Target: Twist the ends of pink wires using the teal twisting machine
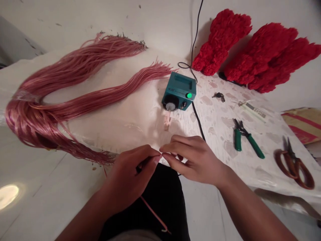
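Note:
My left hand (136, 170) is closed, thumb and forefinger pinching a thin pink wire (154, 212) whose tail hangs below the palm over my dark-clothed lap. Against those fingertips, my right hand (192, 157) pinches at the wire's other end. What exactly lies between the fingertips is too small to make out. Just beyond the hands stands a small teal machine (181, 88) with a lit green button, a round grey knob-like part and a copper-coloured strip (167, 121) in front. A large bundle of pink wires (82, 103) lies bent over the table's left side.
Pliers with green handles (247, 139) and brown-handled scissors (294, 164) lie on the right. Behind them are keys (219, 97), a pale device with buttons (253, 111) and red fabric-like flower bunches (271, 57). A black cable (194, 50) runs past the machine.

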A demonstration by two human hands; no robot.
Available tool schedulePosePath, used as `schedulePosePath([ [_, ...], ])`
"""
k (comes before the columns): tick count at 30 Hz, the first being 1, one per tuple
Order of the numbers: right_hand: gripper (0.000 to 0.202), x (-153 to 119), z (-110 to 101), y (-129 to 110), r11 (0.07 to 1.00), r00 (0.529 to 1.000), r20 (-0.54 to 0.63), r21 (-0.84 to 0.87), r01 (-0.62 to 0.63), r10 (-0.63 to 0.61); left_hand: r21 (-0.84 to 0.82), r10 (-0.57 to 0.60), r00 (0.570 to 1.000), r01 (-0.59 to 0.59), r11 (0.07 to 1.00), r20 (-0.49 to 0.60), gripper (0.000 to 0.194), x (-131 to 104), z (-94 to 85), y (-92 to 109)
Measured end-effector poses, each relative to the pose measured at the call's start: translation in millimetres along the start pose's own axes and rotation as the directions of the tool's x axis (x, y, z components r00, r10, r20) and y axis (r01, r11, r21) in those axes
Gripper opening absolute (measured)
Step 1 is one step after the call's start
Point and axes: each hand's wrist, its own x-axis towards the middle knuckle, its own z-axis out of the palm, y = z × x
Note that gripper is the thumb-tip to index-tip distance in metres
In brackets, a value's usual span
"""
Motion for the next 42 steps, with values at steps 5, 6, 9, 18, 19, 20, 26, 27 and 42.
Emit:
schedulePosePath([
  [5,0.012,-2.1,2.8,1.6,0.991,0.996,-0.01,0.101,-0.084,0.085,0.037,-0.013,1.0,0.013,0.999,-0.012,0.02,-2.1,0.4,-2.0],
  [6,0.011,-3.6,3.9,0.8,0.986,0.994,-0.032,0.131,-0.101,0.106,0.046,-0.005,1.0,0.006,0.999,-0.024,0.02,-2.1,0.1,-2.2],
  [9,0.01,-12.9,11.1,-4.6,0.963,0.965,-0.179,0.222,-0.153,0.194,0.067,0.009,0.993,-0.001,0.998,-0.115,0.017,-0.6,-1.3,-2.8],
  [18,0.042,-53.6,69.8,-51.0,0.806,0.895,-0.185,0.533,-0.256,0.406,0.168,0.06,0.932,0.001,0.986,-0.357,0.015,11.1,3.7,-6.1],
  [19,0.042,-52.5,73.7,-54.8,0.799,0.889,-0.191,0.544,-0.257,0.416,0.185,0.074,0.932,-0.008,0.983,-0.354,0.015,11.8,5.4,-5.5],
  [20,0.04,-50.0,76.2,-57.6,0.793,0.882,-0.204,0.553,-0.255,0.425,0.199,0.086,0.933,-0.016,0.98,-0.349,0.015,12.2,7.1,-4.7],
  [26,0.013,-32.0,75.8,-57.8,0.764,0.8,-0.336,0.606,-0.221,0.498,0.169,0.101,0.941,-0.048,0.984,-0.323,0.018,7.5,11.1,1.5],
  [27,0.016,-31.3,75.1,-57.1,0.735,0.778,-0.326,0.635,-0.24,0.537,0.131,0.093,0.946,-0.055,0.99,-0.309,0.02,5.3,10.5,1.6],
  [42,0.029,-35.0,71.0,-55.6,0.694,0.714,-0.346,0.668,-0.268,0.608,0.067,0.052,0.984,-0.041,0.997,-0.17,0.017,-26.4,16.2,-2.7],
])
